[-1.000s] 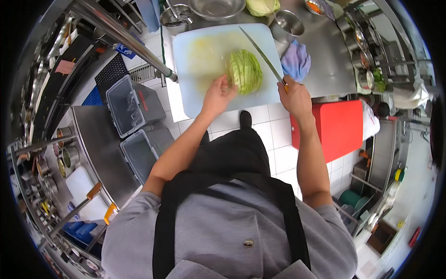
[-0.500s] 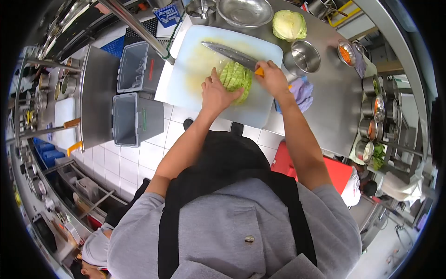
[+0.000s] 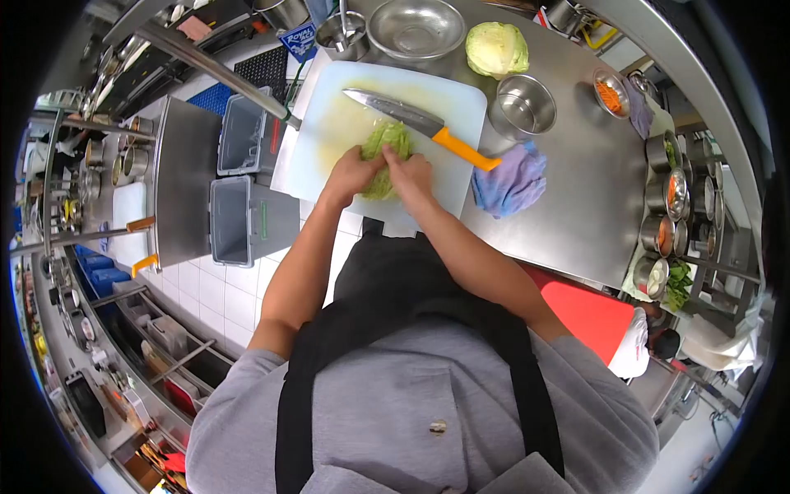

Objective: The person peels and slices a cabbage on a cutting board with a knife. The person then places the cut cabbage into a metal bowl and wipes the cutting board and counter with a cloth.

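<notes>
Sliced green cabbage lies on the white cutting board, between my two hands. My left hand presses on its left side, fingers curled round it. On its right side my right hand grips it the same way, with the thumbs close together near the top. Parts of the cabbage are hidden under both hands. Beyond them rests a large knife, its blade on the board and its orange handle pointing right over the board's edge. A blue and purple cloth is crumpled right of the board, near the handle.
Behind the board are a metal strainer bowl, a pot with utensils and a cabbage half. An empty metal pot stands right of it. Farther right is a bowl of orange shreds. Grey bins stand at left.
My right hand has let go of the knife, which now lies on the board, and has moved left onto the cabbage. Both hands now hold the cabbage. The camera view has shifted.
</notes>
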